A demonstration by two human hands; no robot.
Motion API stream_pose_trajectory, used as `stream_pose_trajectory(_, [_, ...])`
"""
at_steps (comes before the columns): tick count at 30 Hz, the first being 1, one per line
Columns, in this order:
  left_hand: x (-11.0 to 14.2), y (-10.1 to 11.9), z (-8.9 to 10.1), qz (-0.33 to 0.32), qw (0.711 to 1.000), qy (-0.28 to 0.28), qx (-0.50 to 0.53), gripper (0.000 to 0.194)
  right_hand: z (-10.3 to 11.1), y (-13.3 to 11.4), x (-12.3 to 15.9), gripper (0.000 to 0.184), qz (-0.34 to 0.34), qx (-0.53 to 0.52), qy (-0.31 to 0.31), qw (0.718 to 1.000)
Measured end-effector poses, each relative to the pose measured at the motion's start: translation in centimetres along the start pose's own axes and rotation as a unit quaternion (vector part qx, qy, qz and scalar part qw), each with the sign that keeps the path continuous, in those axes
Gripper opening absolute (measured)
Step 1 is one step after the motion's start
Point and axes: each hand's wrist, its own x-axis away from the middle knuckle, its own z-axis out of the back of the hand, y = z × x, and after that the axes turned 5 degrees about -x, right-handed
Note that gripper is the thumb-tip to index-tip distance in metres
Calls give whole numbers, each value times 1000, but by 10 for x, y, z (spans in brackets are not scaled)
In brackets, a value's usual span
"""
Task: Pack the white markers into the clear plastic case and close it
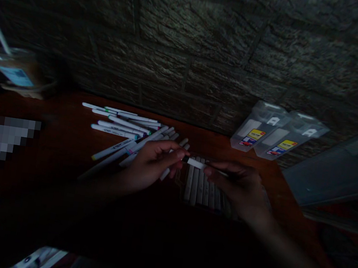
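Between my two hands is a white marker (196,163) with a dark band near its left end. The thumb and fingers of my left hand (153,161) are pinched on that left end. My right hand (243,185) pinches the other end, its fingers partly in shadow. Below the hands, several white markers (203,186) lie side by side in a clear case (179,179). A loose pile of white markers (123,124) with coloured ends spreads out to the left. Another white marker (164,174) shows under my left fingers; whether they touch it I cannot tell.
Two clear plastic boxes (268,133) with yellow labels stand by the stone wall (192,42). On the far left is a drink cup (15,69) with a straw in a holder. A large translucent panel (337,165) leans at right of the wooden table (64,144). Light is dim.
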Motion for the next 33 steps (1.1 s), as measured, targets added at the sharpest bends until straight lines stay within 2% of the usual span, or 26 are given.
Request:
stream_pose_trajectory(5, [-5, -11, 6, -1, 998, 25, 56, 24, 2, 1, -1, 12, -52, -87, 4, 995])
stream_pose_trajectory(10, [-8, -12, 7, 7, 991, 43, 123, 19, 1, 3, -2, 14, -54, -182, -14, 982])
stream_pose_trajectory(16, [-8, -9, 6, 9, 987, 57, 149, 14, 3, 2, -2, 16, -73, -226, -39, 971])
stream_pose_trajectory(22, [-9, -11, 7, -14, 991, 49, 120, 13, 1, 2, -4, 16, -96, -257, -16, 962])
stream_pose_trajectory(26, [-7, -11, 7, -41, 996, 46, 65, 15, 1, 2, -5, 17, -111, -258, -12, 960])
stream_pose_trajectory(33, [-1, -3, 2, -17, 1000, 25, -7, 22, 1, 3, -5, 14, -99, -195, -33, 975])
